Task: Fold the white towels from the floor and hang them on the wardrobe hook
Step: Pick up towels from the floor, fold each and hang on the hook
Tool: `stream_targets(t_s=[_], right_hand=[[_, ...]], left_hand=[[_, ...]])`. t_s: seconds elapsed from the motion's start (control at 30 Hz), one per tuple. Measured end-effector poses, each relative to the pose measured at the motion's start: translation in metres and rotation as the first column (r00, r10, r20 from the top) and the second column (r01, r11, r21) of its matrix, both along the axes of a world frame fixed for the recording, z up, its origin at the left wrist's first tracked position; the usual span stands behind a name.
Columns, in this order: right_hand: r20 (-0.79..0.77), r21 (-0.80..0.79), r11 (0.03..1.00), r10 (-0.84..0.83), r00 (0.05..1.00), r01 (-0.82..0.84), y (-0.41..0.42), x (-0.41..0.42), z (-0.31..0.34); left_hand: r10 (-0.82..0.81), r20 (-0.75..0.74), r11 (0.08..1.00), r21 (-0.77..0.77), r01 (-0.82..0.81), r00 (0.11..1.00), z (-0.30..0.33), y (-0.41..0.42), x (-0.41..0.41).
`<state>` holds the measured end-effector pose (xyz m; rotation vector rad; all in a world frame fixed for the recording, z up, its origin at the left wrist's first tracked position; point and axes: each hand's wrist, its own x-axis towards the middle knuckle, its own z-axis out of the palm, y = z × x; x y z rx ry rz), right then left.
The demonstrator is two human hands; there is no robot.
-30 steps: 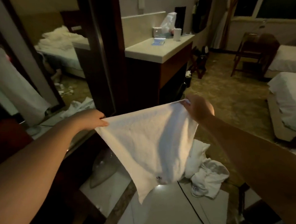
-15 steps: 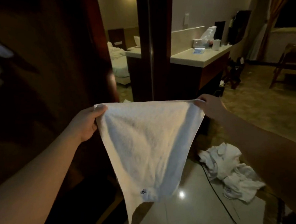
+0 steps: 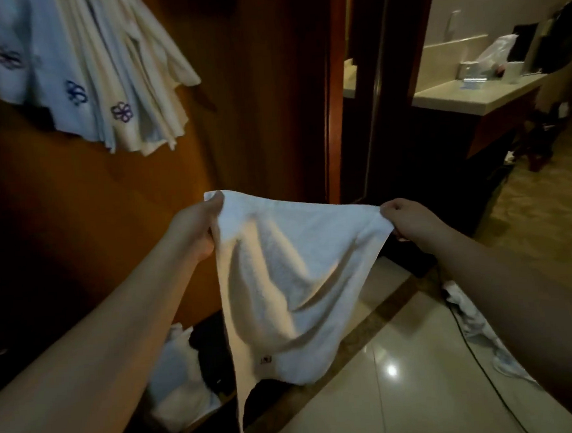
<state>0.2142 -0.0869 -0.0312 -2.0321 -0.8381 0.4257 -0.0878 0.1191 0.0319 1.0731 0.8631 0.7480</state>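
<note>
Wardrobe panel stood beyond my left hand, brown wood, dim light. Tile floor ran below both hands, glossy, one light glare on it. Surface with a plastic bag and small items sat far beyond my right hand. Hung towels were bunched up and to the left of my left hand, against the wardrobe; a few showed purple flower marks. Hook itself hidden, couldn't tell. White towel hung between my hands, held up off the floor, top edge sagging, bottom drooping to a point with a small tag near the low end. More white cloth lay on the floor under my right forearm and low down under my left forearm. Left hand pinched the towel's upper left corner, thumb on top. Right hand pinched the upper right corner, fingers curled round it.
</note>
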Motion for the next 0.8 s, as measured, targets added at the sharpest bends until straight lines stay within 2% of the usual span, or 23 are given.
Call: stream_targets(t_s=[0.13, 0.27, 0.53, 0.63, 0.8], right_hand=[[-0.117, 0.164, 0.985, 0.083, 0.990, -0.063, 0.002, -0.079, 0.006], [-0.135, 0.242, 0.946, 0.253, 0.958, -0.216, -0.001, -0.150, 0.015], [0.033, 0.135, 0.868, 0.477, 0.878, -0.477, -0.006, -0.233, 0.034], [0.039, 0.134, 0.843, 0.521, 0.853, -0.521, -0.013, -0.242, 0.040], [0.170, 0.127, 0.813, 0.546, 0.820, -0.568, -0.023, -0.241, 0.049]], left_hand=[[0.038, 0.019, 0.998, -0.056, -0.037, 0.999, -0.006, -0.028, -0.037], [0.049, 0.026, 0.999, -0.010, -0.048, 0.998, -0.024, -0.060, -0.060], [-0.032, -0.038, 0.991, 0.132, 0.037, 0.999, -0.036, -0.121, -0.079], [-0.091, -0.073, 0.959, 0.262, 0.107, 0.993, -0.032, -0.136, -0.084], [-0.160, -0.068, 0.930, 0.325, 0.173, 0.985, -0.024, -0.146, -0.093]])
